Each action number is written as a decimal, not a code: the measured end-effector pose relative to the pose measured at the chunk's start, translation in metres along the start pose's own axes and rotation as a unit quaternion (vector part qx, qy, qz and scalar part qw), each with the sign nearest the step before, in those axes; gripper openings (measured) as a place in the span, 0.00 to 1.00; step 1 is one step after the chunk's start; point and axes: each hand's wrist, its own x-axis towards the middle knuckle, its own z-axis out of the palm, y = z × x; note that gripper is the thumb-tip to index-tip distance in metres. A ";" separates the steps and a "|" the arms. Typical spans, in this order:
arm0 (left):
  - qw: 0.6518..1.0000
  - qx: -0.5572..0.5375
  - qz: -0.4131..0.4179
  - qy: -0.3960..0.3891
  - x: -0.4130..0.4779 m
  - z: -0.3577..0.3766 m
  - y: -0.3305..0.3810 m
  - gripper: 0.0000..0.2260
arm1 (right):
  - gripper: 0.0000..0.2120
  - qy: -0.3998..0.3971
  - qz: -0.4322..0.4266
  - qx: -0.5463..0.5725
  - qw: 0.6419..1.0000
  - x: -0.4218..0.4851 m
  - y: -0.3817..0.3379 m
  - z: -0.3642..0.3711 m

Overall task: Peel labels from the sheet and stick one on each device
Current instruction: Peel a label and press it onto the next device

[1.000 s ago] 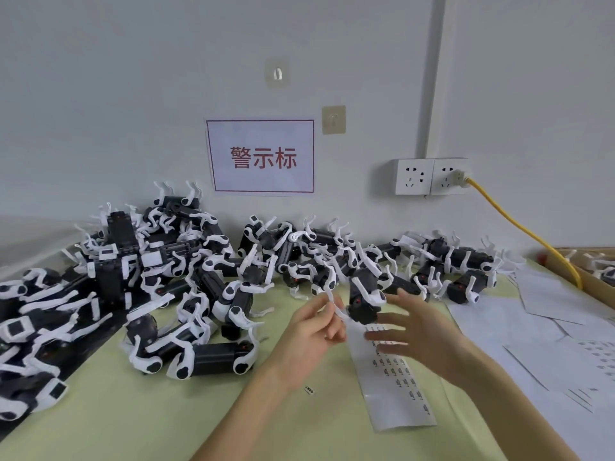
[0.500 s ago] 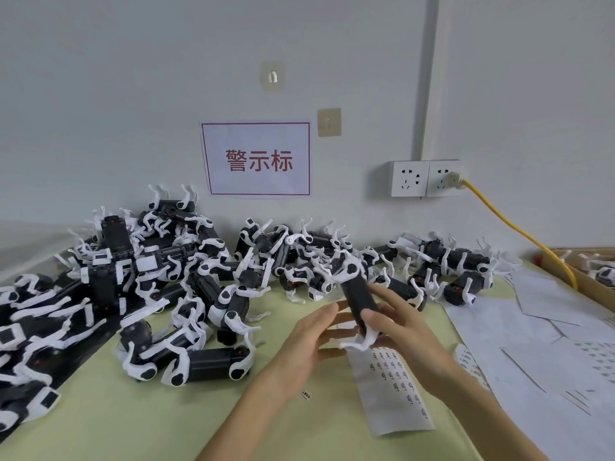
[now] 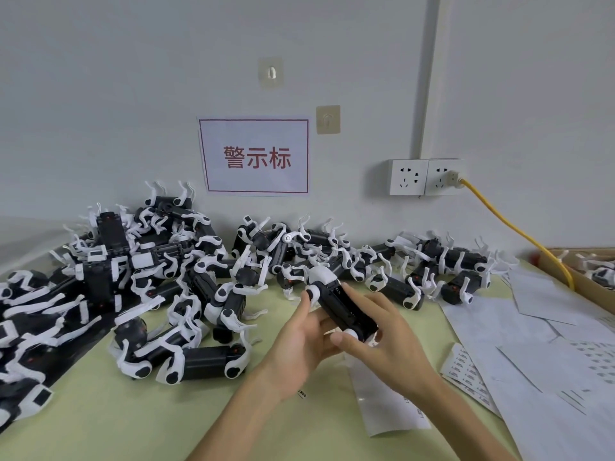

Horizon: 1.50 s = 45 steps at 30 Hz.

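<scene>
A heap of black devices with white plastic legs [image 3: 149, 277] fills the left of the frame and trails along the wall toward the right, lying on a pale green worktop [image 3: 100, 410]. Above it, on the wall, hangs a white paper sign with a red border and red characters [image 3: 254, 158].

Low in the centre, the left hand [image 3: 299, 347] cups one black oblong device with white rounded joints [image 3: 342, 304] from below, its fingers curled under the body and the forefinger touching a white joint at the far end. This device is lifted off the worktop, tilted (far end higher). The right hand [image 3: 382, 344] grips the same device from the other side, thumb on the near white end and forefinger laid along the top.

Beneath the right wrist lies a white label sheet [image 3: 382, 410], flat on the worktop. Right of centre are two white wall sockets [image 3: 426, 177], with a yellow cable [image 3: 519, 227] running down to a brown cardboard box [image 3: 579, 281]. Loose white paper sheets [image 3: 549, 361] cover the lower right.
</scene>
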 end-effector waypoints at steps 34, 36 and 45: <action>0.985 -0.088 0.038 0.146 -0.007 0.002 0.008 0.18 | 0.31 -0.002 -0.018 -0.027 0.999 -0.003 0.002 0.008; 0.984 -0.105 0.039 0.140 -0.007 0.003 0.009 0.17 | 0.32 0.000 0.008 -0.011 1.000 -0.005 0.002 0.008; 0.987 -0.129 0.053 0.085 -0.006 -0.001 0.008 0.15 | 0.28 -0.002 0.013 0.034 0.999 -0.004 -0.004 0.008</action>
